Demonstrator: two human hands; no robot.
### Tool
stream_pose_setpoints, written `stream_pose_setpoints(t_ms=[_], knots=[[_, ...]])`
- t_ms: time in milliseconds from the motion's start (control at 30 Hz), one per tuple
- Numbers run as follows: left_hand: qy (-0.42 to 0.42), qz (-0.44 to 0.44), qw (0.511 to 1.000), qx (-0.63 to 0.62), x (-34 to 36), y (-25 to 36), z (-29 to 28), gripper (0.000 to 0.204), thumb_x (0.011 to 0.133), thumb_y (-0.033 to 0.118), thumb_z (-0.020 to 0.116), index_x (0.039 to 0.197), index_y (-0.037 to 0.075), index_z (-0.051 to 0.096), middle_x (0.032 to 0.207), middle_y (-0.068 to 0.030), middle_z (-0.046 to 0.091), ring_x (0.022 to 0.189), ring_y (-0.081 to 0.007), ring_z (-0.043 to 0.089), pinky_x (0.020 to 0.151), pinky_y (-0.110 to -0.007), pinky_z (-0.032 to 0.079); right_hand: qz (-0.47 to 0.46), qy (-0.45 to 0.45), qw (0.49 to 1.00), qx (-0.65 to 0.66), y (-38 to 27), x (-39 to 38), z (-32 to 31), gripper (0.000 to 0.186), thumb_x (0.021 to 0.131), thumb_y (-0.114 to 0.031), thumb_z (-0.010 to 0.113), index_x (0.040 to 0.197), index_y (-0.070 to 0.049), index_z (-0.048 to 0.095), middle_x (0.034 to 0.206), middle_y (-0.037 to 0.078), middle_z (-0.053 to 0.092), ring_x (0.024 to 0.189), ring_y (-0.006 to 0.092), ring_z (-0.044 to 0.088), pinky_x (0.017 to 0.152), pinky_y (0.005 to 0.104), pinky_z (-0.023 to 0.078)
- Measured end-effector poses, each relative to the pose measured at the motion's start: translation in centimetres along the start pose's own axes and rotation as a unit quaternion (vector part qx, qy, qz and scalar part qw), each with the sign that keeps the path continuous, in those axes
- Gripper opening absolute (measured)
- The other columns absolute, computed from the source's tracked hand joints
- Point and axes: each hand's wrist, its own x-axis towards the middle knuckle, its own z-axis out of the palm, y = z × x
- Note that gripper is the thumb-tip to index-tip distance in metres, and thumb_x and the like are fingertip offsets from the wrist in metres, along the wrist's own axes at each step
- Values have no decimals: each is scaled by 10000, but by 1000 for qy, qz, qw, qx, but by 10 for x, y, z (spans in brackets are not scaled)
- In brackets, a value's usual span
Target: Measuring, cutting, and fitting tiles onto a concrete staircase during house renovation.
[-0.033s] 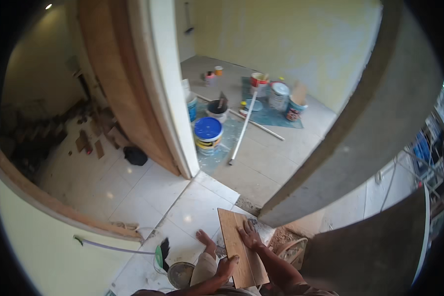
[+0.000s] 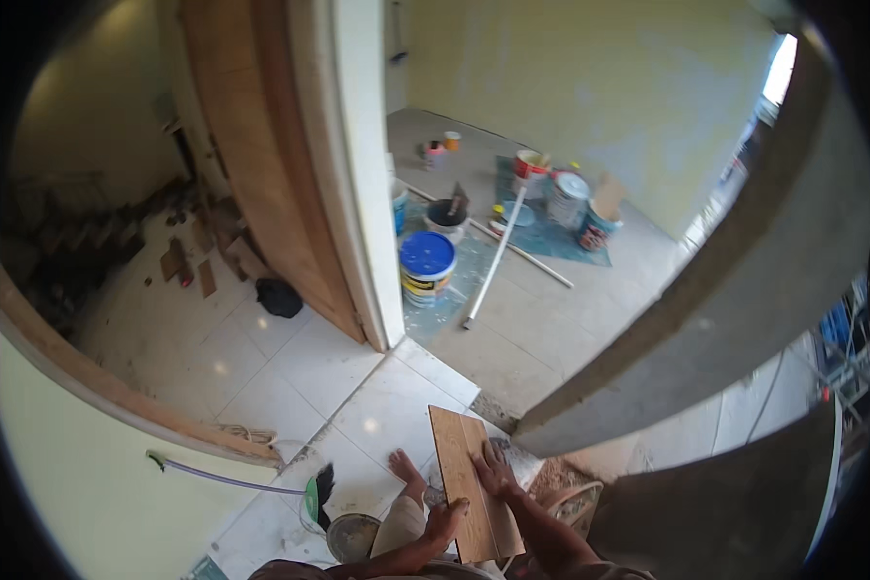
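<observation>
A light-brown wood-grain tile point(image 2: 462, 466), rectangular with a lengthwise line, is tilted in front of my body. My left hand point(image 2: 447, 520) grips its lower left edge, thumb on the face and the other fingers mostly hidden. My right hand point(image 2: 494, 471) lies on the tile's right side, fingers outstretched and spread across the surface. The tile's underside is out of sight. My bare foot point(image 2: 405, 467) shows on the white floor tiles just left of it.
A round dark-topped bucket point(image 2: 353, 537) and a green broom point(image 2: 311, 499) are at lower left. Rubble point(image 2: 554, 470) and a basket-like container point(image 2: 575, 503) lie right of my right arm. Beyond the doorway stand paint buckets point(image 2: 427, 255) and long white poles point(image 2: 498, 253). A concrete pillar point(image 2: 648, 319) rises at right.
The view has turned slightly left, so the room appears shifted right, and a bright outside gap shows at upper right. Both hands keep nearly the same places on the tile.
</observation>
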Motion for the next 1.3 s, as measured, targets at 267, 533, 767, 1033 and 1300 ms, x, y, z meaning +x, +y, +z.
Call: stream_pose_setpoints(t_ms=[267,533,767,1033,1300], knots=[[212,32,972,91,172,146,-209,481,918,471,601,912,1,702,813,-193,723,791,-358,712,733,-463,535,98,-315,944,-17,-41,137,26,572,978,-451,583,1326,2,584,1318,350,594,1239,557,547,1029,612,451],[388,28,915,108,274,210,-423,544,969,513,544,951,-7,706,935,-286,710,916,-485,680,813,-549,550,-57,-232,971,24,-134,444,59,423,989,-408,621,1248,-79,685,932,246,735,997,347,727,947,420,557],[379,54,814,438,333,155,-616,285,973,317,520,956,155,754,913,-180,733,848,-389,722,739,-521,592,-285,-300,909,-47,-173,615,171,371,1038,-384,529,1082,-48,679,833,190,717,838,263,730,776,388,594],[331,-368,850,179,265,184,-712,444,949,429,503,1199,133,719,1194,-178,713,1125,-362,686,958,-502,549,31,-574,818,8,-342,790,293,576,1031,-525,485,1341,-42,529,1038,225,703,931,253,715,799,437,579],[386,-433,814,2,312,161,-782,457,943,431,534,1038,45,759,1073,-227,741,1030,-406,712,906,-513,559,312,-648,693,41,-440,994,386,844,983,-749,396,1538,-114,428,1291,181,675,1120,306,667,930,506,517]])
